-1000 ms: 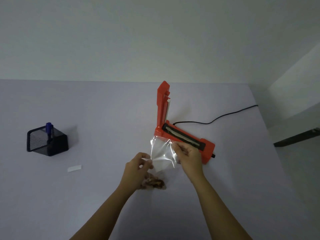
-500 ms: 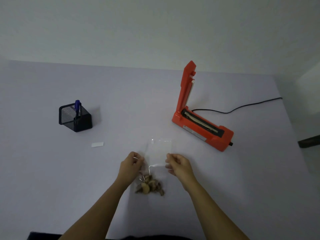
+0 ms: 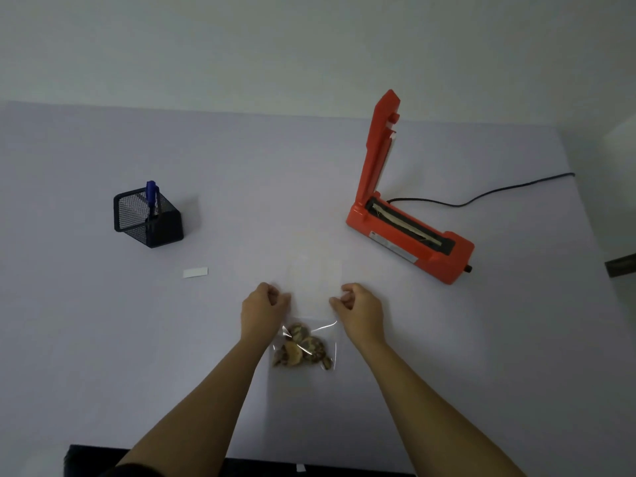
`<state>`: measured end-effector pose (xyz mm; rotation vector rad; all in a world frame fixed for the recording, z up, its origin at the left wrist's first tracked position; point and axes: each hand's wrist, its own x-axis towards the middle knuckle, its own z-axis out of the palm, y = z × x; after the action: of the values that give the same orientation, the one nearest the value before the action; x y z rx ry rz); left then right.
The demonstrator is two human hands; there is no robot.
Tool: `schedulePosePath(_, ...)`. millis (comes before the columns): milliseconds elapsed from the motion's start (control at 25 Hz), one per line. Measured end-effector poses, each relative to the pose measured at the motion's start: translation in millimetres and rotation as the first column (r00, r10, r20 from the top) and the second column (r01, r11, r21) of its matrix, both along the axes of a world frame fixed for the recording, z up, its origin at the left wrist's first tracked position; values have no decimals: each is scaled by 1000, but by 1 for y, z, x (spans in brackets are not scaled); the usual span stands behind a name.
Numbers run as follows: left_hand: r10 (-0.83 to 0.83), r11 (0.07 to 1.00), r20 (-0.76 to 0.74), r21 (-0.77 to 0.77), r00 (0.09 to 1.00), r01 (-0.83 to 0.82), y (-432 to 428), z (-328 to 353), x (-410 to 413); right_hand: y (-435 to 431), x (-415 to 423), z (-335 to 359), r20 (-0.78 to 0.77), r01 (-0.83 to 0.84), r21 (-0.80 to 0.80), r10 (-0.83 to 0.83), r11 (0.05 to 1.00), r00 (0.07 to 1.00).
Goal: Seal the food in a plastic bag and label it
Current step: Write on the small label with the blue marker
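A clear plastic bag (image 3: 315, 287) lies flat on the pale table (image 3: 103, 339), with brown food pieces (image 3: 303, 349) gathered in its near end. My left hand (image 3: 263, 309) pinches the bag's left edge and my right hand (image 3: 359, 308) pinches its right edge, both with fingers curled. An orange heat sealer (image 3: 406, 232) stands to the right beyond the bag, its lid raised upright. A small white label (image 3: 195, 272) lies on the table to the left of the bag.
A black mesh pen holder (image 3: 148, 222) with a blue pen (image 3: 150, 194) stands at the left. The sealer's black cord (image 3: 481, 197) trails off to the right edge. The table's near edge shows dark at the bottom of the view.
The bag has come down from in front of the sealer and now lies flat on the table. Both hands lowered with it to its side edges. The view tilted downward.
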<state>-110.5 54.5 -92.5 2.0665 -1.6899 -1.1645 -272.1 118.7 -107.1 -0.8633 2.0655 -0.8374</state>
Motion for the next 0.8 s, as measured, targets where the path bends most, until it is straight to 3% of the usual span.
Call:
schedulePosePath(160, -1, 998, 3, -56, 1000, 1, -4, 11, 9, -5, 2, 14, -138, -47, -73, 37, 996, 990)
schedulePosePath(320, 29, 957, -55, -287, 998, -44, -29, 50, 44, -35, 17, 42, -250, -156, -229, 97, 961, 963)
schedulePosePath(520, 198, 854, -89, -473, 976, -216, -97, 91, 129, -105, 74, 67, -126, -159, -375, 120, 913, 985)
schedulePosePath(640, 250, 889, -25, -391, 968, -239, -147, 91, 175, -162, 122, 73, -92, -159, -416, 132, 896, 987)
schedulePosePath(800, 132, 975, 64, -190, 989, -118, -195, 75, 201, -233, 179, 78, -143, -346, -324, 316, 881, 938)
